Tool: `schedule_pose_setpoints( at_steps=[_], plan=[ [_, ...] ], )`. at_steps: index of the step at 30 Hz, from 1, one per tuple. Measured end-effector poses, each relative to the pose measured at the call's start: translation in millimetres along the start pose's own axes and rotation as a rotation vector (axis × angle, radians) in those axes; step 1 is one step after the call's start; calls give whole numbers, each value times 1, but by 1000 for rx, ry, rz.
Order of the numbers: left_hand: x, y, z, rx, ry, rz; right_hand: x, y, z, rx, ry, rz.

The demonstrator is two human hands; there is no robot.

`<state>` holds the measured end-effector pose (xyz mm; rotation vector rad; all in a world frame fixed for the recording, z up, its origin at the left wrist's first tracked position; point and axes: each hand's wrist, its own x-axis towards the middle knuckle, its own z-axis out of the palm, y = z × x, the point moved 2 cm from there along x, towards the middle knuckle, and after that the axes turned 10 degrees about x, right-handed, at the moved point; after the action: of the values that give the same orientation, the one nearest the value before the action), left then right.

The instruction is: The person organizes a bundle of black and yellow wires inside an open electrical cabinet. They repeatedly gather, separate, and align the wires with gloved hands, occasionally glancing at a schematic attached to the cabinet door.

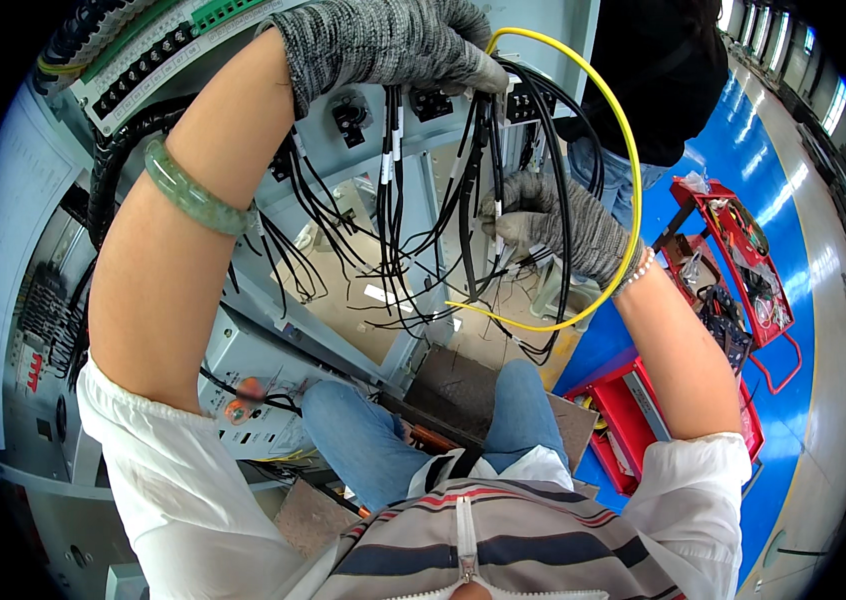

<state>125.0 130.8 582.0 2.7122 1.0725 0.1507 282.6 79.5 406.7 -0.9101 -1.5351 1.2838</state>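
Observation:
My left hand, in a grey knit glove, reaches across the top of the cabinet. Its fingers close on the upper end of a bundle of black wires that hangs from a panel opening. Lower down and to the right, my gloved right hand pinches black wires of the same bundle between thumb and fingers. White marker sleeves show on several wires. A yellow wire loops around the right side, passing over my right wrist, with one loose end among the black wires. The wires' upper ends are partly hidden by my left glove.
Black terminal blocks line the cabinet's upper left. More loose black wires dangle inside its frame. At right stand a red tool cart and an open red drawer on blue floor. A person in dark clothes stands close behind the cabinet.

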Motion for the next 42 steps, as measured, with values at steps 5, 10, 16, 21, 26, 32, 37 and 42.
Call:
schedule_pose_setpoints(
  at_steps=[5,10,16,21,26,32,37,42],
  plan=[
    [2,-4,1,13,1,-39,0,5,0,100,0,-19],
    [6,-3,3,34,-3,-71,-1,5,-3,7,33,10],
    [-3,6,-4,80,-18,-33,-1,2,-2,64,43,73],
    [7,-7,2,95,10,-31,-2,5,-3,151,75,98],
    [6,-2,1,106,12,-55,0,16,-3,92,84,-56],
    [4,-3,0,27,-21,-35,12,8,16,-427,207,-62],
    [0,0,-4,-15,-38,5,13,18,6,-383,246,-26],
    [1,1,-2,0,-19,-47,3,13,-11,-208,232,-114]
  ],
)
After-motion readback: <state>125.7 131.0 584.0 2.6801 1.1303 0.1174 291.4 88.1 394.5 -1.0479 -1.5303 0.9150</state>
